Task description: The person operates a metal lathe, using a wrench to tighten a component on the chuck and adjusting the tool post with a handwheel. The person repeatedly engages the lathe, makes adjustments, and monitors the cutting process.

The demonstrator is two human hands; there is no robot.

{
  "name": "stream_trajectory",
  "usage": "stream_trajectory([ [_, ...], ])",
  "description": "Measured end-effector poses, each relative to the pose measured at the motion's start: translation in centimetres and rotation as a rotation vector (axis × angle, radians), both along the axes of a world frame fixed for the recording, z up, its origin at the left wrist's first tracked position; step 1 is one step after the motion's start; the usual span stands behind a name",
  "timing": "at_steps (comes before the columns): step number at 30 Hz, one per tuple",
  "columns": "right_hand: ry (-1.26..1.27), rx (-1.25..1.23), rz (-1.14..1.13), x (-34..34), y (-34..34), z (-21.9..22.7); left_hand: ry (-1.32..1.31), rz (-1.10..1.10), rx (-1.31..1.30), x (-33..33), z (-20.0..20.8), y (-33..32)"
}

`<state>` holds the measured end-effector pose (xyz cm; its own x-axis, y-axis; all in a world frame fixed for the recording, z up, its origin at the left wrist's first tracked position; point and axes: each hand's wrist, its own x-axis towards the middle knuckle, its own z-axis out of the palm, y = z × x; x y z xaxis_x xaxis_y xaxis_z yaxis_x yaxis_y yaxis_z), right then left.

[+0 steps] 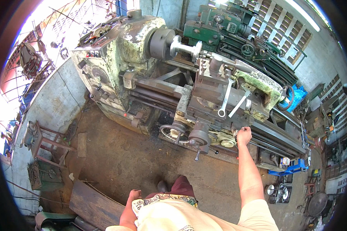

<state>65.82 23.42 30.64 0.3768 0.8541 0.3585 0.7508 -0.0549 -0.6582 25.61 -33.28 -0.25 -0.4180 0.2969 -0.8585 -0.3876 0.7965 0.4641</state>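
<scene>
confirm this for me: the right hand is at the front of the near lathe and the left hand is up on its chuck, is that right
No, the left hand is not on the chuck: the head view shows it low, by the pale shirt. The right hand is at the front of the near lathe.

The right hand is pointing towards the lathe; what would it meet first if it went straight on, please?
Most likely the dark metal lathe carriage, directly ahead of the right hand, though the fisheye view leaves the depth between them unclear.
</scene>
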Motion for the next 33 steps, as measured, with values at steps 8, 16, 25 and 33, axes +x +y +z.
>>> stream_trajectory([
  [8,0.038,-0.018,-0.005,0.2,0.4,-0.4,-0.028,0.05,0.015,0.1,0.2,0.1],
  [16,0.029,-0.017,-0.008,0.2,0.3,-0.4,-0.039,0.058,-0.029,0.2,0.4,0.3],
  [25,0.029,-0.004,-0.023,-0.1,0.1,0.0,-0.006,0.03,-0.05,0.2,-0.4,0.1],
  [33,0.042,-0.011,-0.013,-0.1,-0.1,0.2,-0.02,0.026,0.017,0.1,0.2,0.2],
])
